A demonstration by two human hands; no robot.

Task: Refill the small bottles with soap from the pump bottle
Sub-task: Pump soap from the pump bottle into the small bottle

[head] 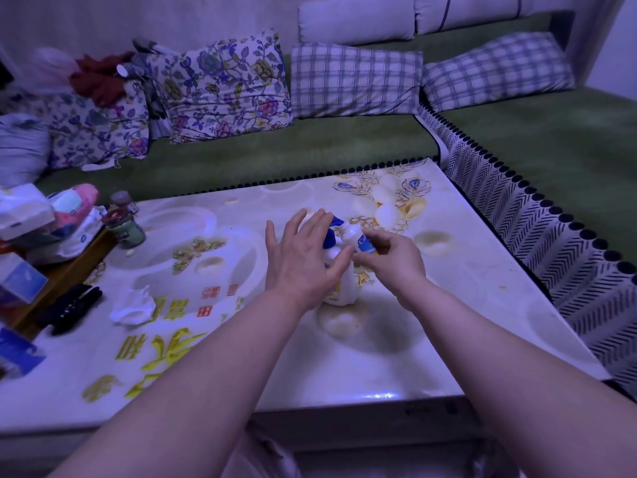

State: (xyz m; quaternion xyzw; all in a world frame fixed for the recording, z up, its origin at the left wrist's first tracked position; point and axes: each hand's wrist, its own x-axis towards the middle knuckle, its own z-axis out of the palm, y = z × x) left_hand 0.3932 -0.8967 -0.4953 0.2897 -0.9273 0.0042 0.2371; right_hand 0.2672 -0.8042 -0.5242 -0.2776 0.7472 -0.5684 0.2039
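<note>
Two hands over the glossy printed bench [465, 277]. Left hand [303, 257] flat, fingers spread, palm on the blue pump head of the white plastic pump bottle [344, 288] standing mid-bench. Right hand [393, 257] pinches a small white bottle [356, 238], tilted, mouth at the nozzle.

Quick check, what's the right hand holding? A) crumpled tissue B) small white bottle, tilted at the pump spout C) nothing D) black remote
B: the right hand grips a small white bottle, tilted toward the blue pump head, under the flat left hand.
</note>
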